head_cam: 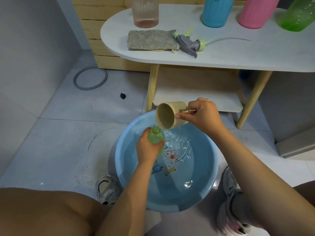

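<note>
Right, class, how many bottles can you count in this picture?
4. A blue bottle, pink bottle and large green bottle stand on the table, tops cropped; a small green bottle is held in the left hand over the basin. More may sit off-frame.

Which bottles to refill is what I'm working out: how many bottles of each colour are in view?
Green: 2, the small green plastic bottle gripped by the left hand and the large green plastic bottle on the white oval table
Blue: 1, the blue plastic bottle on the table
Pink: 1, the pink plastic bottle on the table
Total: 4
</note>
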The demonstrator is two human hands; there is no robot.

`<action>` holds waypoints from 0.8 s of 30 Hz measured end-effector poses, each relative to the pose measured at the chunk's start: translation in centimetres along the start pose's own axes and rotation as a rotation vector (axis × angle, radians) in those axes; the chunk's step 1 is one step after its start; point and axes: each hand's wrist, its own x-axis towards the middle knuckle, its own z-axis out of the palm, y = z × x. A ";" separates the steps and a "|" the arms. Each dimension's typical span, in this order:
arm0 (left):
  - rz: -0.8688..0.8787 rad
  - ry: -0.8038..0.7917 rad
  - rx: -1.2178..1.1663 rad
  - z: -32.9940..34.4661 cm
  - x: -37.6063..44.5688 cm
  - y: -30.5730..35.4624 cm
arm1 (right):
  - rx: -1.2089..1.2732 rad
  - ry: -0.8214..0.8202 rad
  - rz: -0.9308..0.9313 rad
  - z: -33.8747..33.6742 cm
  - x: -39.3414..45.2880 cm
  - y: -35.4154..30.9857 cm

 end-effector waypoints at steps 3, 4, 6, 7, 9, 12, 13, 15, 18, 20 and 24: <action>-0.005 0.004 0.003 -0.1 0.1 0.1 | -0.009 0.003 -0.020 -0.1 0.1 -0.1; -0.005 0.005 0.003 -0.1 0.1 0.1 | -0.008 0.007 -0.026 -0.1 0.1 -0.2; -0.003 -0.001 -0.002 0.0 0.1 0.1 | -0.005 0.014 -0.041 -0.2 0.2 -0.3; -0.003 -0.007 -0.002 0.0 0.1 0.1 | -0.009 0.017 -0.049 -0.2 0.2 -0.3; -0.001 -0.012 0.009 0.0 0.1 0.1 | -0.021 0.019 -0.066 -0.1 0.2 -0.5; -0.001 -0.003 0.024 0.0 0.1 0.2 | -0.032 0.031 -0.090 -0.2 0.2 -0.7; 0.000 0.001 0.031 -0.1 0.1 0.2 | -0.040 0.033 -0.097 -0.2 0.2 -0.8; -0.003 0.003 0.036 -0.1 0.1 0.2 | -0.061 0.037 -0.108 -0.2 0.2 -0.9; -0.003 0.004 0.030 -0.1 0.0 0.2 | -0.074 0.047 -0.128 -0.3 0.1 -1.1; 0.002 0.003 0.028 -0.1 0.0 0.2 | -0.080 0.047 -0.146 -0.3 0.1 -1.2; -0.001 -0.001 0.044 -0.2 0.0 0.2 | -0.100 0.048 -0.174 -0.4 0.1 -1.3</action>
